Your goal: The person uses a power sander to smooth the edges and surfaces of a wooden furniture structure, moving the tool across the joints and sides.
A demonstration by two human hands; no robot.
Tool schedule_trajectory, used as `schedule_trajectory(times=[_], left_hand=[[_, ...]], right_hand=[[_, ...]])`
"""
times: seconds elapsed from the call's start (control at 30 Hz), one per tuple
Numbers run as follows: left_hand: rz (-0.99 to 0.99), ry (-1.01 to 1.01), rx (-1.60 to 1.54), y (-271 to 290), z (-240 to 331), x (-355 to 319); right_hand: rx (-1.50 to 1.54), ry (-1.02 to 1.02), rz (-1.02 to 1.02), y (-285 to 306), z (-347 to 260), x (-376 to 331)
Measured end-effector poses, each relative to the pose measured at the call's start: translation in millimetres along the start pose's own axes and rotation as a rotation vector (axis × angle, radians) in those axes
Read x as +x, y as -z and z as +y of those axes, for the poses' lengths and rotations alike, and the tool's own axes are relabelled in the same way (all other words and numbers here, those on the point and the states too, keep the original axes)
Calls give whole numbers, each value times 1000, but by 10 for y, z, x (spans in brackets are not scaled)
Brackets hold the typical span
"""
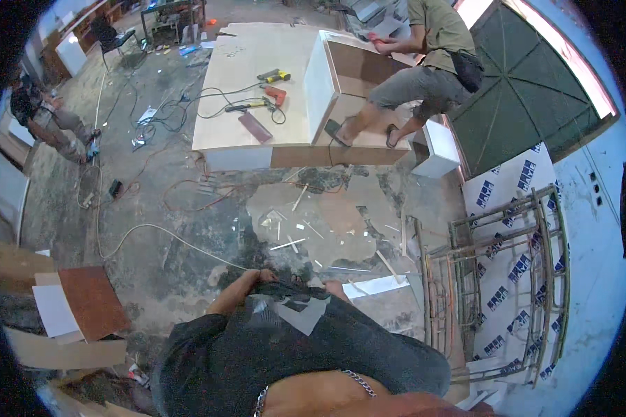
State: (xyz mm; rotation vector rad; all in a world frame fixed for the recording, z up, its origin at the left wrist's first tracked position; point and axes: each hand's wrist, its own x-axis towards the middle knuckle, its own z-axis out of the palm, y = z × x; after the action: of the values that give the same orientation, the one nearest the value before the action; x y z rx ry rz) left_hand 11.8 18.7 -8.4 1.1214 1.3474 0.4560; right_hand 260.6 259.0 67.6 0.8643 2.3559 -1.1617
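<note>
My left hand (267, 276) is in front of my black shirt (236, 347), with its fingers curled in. What it holds, if anything, is too small to make out. A pale hose or cable (167, 235) runs across the floor and reaches the spot beside this hand; whether they touch I cannot tell. Only part of my right hand (336, 289) shows past the shirt, its fingers hidden. Nearest to it lies a white strip of board (375, 286) on the floor.
Ahead, a person (431, 42) steps on a low wooden platform (250, 62) beside an open cabinet box (320, 83). Corded tools, including an orange drill (276, 95), lie there. Metal scaffold frames (466, 278) stand right; boards (94, 302) lie left. Another person (49, 115) is far left.
</note>
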Motion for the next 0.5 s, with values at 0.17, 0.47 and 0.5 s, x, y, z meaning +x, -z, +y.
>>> schedule_trajectory(times=[0.17, 0.47, 0.5], left_hand=[[14, 3, -3, -24, -23, 5], [14, 8, 1, -26, -36, -37], [11, 7, 2, -27, -34, -39]], right_hand=[[12, 23, -22, -10, 69, 37], [638, -258, 8, 129, -286, -133], [687, -278, 11, 137, -293, -123]])
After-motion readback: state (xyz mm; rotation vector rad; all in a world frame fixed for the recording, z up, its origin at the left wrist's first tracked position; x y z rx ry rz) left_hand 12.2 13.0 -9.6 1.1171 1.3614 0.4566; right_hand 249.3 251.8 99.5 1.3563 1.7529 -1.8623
